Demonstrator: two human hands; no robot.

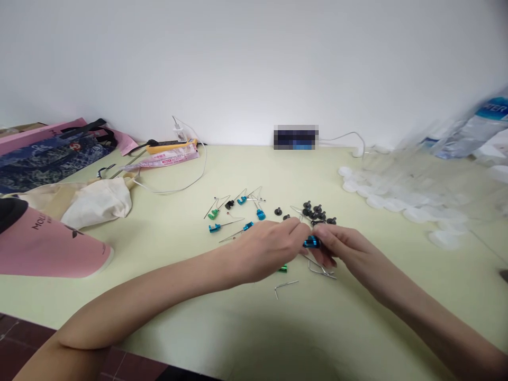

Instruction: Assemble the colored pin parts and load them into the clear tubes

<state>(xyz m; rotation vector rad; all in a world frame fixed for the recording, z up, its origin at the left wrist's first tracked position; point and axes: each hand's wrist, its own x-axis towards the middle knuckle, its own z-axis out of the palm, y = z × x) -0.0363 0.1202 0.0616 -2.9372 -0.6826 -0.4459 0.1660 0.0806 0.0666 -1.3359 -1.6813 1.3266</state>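
Note:
My left hand [273, 244] and my right hand [344, 244] meet over the table, fingers closed around a small shiny blue metal piece [311, 242]. Its exact kind is hidden by the fingers. Under my left hand a green metal piece [282, 269] partly shows. Close below my right hand are thin bent metal rods [323, 271], and an L-shaped hex key [286, 287] lies nearer me. Just beyond the hands is a cluster of small black flanged knobs [316, 210]. To the left are similar pieces with thin wires: blue ones [260, 214] and a green one [213, 214].
A pink cup [55, 243] lies at the left, near a white cloth bag [99, 201] and a dark patterned bag [59, 159]. At the back are a yellow power strip [170, 146] and a pixelated device [296, 137]. White-capped clear tubes [413, 206] and a water bottle [476, 129] occupy the right.

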